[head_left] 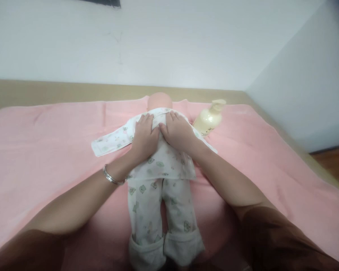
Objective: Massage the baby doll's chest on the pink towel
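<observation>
A baby doll (159,101) lies stretched out with its bald head away from me, its face not showing. It wears a white printed top (169,165) and matching trousers (147,210) with turned-up cuffs. My left hand (145,137) rests flat on the upper left of the top, fingers extended. Opposite it, my right hand (177,131) lies flat on the upper right, and the two thumbs nearly meet in the middle. One sleeve (110,143) spreads out to the left; the other is partly hidden behind my right arm.
A pale yellow pump bottle (210,117) stands tilted just right of the doll's shoulder. Underneath everything is a pink cloth (59,150) on a tan surface (73,90). A white wall (169,45) rises behind it, meeting another wall at the right.
</observation>
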`<action>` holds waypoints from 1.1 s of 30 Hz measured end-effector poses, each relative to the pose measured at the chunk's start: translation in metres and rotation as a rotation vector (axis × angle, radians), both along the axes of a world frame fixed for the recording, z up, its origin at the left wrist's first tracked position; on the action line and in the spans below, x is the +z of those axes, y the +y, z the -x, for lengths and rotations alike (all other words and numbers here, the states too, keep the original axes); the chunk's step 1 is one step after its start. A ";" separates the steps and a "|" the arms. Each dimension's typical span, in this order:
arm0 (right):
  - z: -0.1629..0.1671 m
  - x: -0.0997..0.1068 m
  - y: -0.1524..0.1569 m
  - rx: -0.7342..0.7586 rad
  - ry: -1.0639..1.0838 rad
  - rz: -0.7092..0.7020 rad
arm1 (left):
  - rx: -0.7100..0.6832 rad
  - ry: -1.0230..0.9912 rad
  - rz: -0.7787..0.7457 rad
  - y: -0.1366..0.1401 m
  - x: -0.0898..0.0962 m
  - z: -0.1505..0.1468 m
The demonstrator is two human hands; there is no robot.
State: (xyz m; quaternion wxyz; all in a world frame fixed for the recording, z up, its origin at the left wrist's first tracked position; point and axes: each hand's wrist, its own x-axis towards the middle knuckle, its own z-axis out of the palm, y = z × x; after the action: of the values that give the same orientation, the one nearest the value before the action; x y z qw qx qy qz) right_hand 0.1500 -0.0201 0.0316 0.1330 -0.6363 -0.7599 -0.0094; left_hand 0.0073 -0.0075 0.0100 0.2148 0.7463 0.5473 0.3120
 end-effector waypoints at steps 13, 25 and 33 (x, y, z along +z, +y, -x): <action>0.015 0.004 -0.021 0.033 0.024 -0.047 | 0.000 0.048 -0.096 0.020 0.000 0.008; -0.007 0.005 0.010 -0.129 0.261 0.119 | -0.106 0.098 -0.074 -0.016 0.006 -0.002; 0.022 0.005 -0.031 0.021 -0.021 -0.041 | -0.050 -0.018 -0.056 0.024 0.003 0.009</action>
State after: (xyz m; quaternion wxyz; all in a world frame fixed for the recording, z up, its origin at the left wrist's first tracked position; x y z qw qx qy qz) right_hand 0.1285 -0.0515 0.0371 0.1380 -0.6252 -0.7676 -0.0305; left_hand -0.0020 0.0162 0.0133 0.2065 0.7626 0.5175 0.3286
